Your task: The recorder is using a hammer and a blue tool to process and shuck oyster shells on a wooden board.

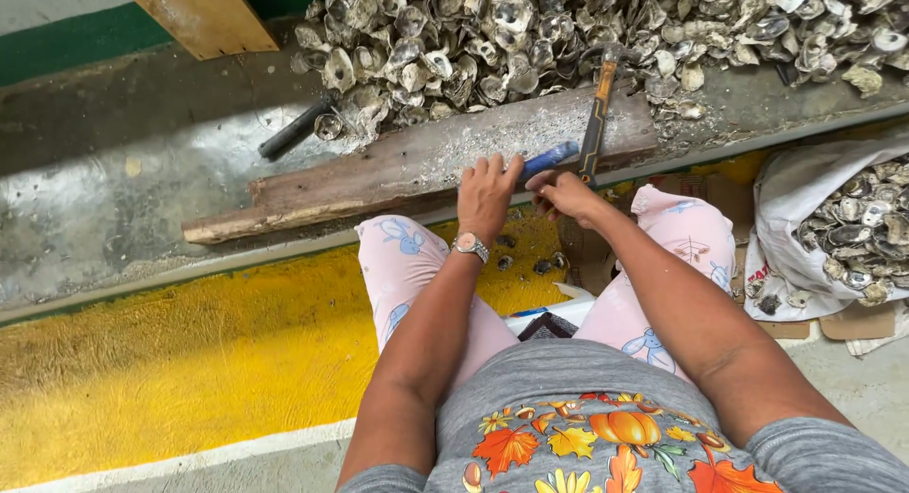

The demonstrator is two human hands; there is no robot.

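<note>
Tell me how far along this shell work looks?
Some looks done: a white sack at the right holds oyster shells. In hand: the left hand and right hand meet at a blue-handled tool on the wooden plank, beside a hammer; whether they hold a shell is hidden. Left: a big pile of shells beyond the plank.

Your left hand [485, 195] rests on the wooden plank [417, 166] | your right hand [563, 195] pinches a blue-handled tool [549, 158] | hammer [597, 114] leans just right | oyster shells [587, 29] heaped far | sack [833, 228] right
</note>
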